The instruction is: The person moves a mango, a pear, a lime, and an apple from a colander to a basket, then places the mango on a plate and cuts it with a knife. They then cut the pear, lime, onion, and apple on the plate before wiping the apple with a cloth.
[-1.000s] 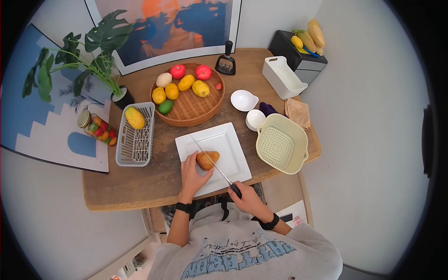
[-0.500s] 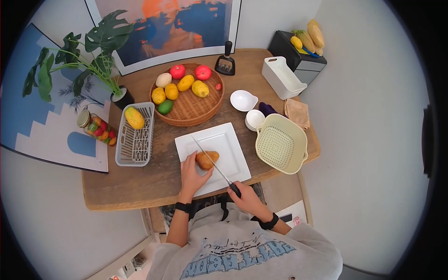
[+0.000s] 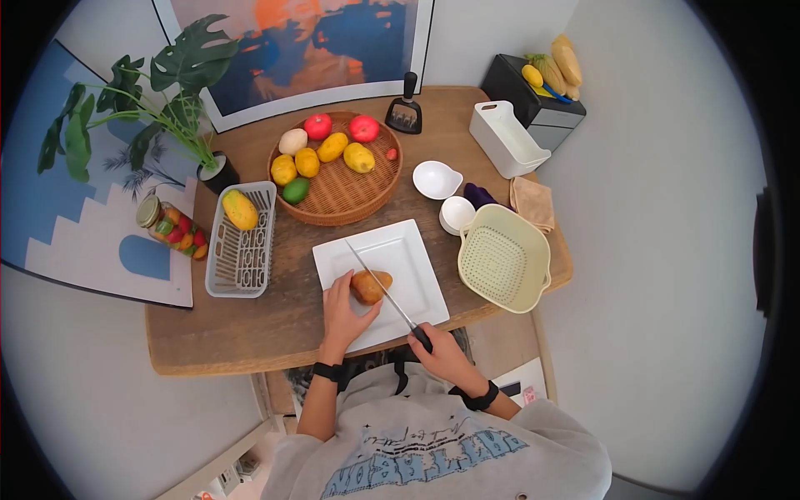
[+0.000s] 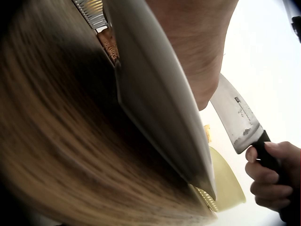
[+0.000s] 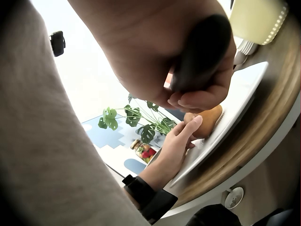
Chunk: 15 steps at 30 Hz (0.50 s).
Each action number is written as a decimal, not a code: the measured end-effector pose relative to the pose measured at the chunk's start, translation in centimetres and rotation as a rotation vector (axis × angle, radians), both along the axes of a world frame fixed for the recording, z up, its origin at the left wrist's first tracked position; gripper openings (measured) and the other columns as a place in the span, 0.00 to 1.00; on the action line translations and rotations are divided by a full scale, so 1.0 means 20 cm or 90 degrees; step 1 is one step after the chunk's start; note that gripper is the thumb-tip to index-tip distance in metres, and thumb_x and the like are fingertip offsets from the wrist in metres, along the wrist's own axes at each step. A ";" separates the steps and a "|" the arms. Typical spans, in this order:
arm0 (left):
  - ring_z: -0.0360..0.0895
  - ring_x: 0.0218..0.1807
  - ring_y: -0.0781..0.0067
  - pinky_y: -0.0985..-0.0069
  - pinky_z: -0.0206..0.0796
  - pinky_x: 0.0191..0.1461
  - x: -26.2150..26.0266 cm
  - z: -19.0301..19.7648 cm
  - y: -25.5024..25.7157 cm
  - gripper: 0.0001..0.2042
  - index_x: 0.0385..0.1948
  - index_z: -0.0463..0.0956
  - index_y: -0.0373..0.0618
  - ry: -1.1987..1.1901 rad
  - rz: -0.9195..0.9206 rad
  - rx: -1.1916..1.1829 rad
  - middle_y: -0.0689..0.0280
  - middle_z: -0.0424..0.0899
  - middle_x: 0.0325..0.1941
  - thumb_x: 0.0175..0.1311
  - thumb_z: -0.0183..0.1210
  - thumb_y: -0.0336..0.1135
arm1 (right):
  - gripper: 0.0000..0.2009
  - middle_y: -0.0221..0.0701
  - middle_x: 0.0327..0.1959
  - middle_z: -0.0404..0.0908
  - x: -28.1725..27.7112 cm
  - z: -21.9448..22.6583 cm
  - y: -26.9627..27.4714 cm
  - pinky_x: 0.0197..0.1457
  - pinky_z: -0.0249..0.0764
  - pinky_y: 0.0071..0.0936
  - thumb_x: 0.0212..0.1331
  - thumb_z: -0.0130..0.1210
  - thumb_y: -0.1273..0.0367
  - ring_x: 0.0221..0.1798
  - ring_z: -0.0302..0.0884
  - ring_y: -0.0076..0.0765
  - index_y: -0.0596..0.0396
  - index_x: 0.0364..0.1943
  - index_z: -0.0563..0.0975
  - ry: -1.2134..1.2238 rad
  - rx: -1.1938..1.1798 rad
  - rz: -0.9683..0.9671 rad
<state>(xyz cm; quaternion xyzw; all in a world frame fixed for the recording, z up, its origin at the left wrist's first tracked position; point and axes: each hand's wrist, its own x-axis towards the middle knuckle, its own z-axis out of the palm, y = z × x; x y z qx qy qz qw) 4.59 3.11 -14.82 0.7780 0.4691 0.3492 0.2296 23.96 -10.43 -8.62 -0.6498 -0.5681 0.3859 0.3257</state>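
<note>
A brown pear-shaped fruit (image 3: 367, 287) lies on a square white plate (image 3: 421, 283) near the table's front edge. My left hand (image 3: 342, 315) holds it from the left, thumb and fingers around its side. My right hand (image 3: 442, 357) grips the black handle of a knife (image 3: 390, 297), whose blade slants up and left across the fruit. Whether the edge has entered the fruit, I cannot tell. In the left wrist view the fruit is hidden, while the knife blade (image 4: 237, 113) and the right hand (image 4: 270, 176) show. The right wrist view has the left hand (image 5: 174, 149) against the fruit (image 5: 209, 120).
Left of the plate stands a grey basket (image 3: 218, 258) with a yellow fruit. Behind is a round wicker tray (image 3: 358, 196) of fruits. A pale yellow colander (image 3: 500, 258), white bowls (image 3: 435, 180) and a white bin (image 3: 504, 142) stand to the right; a glass jar (image 3: 173, 227) is far left.
The knife blade has shifted very slightly over the fruit, its tip a little further right. Both hands otherwise keep their holds and places.
</note>
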 end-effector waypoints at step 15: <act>0.72 0.60 0.52 0.61 0.61 0.63 0.01 -0.01 0.00 0.38 0.63 0.68 0.40 -0.008 0.004 0.004 0.54 0.75 0.59 0.49 0.75 0.42 | 0.09 0.46 0.25 0.79 0.00 -0.01 0.02 0.33 0.73 0.42 0.68 0.55 0.66 0.29 0.79 0.56 0.60 0.40 0.75 0.026 0.014 0.003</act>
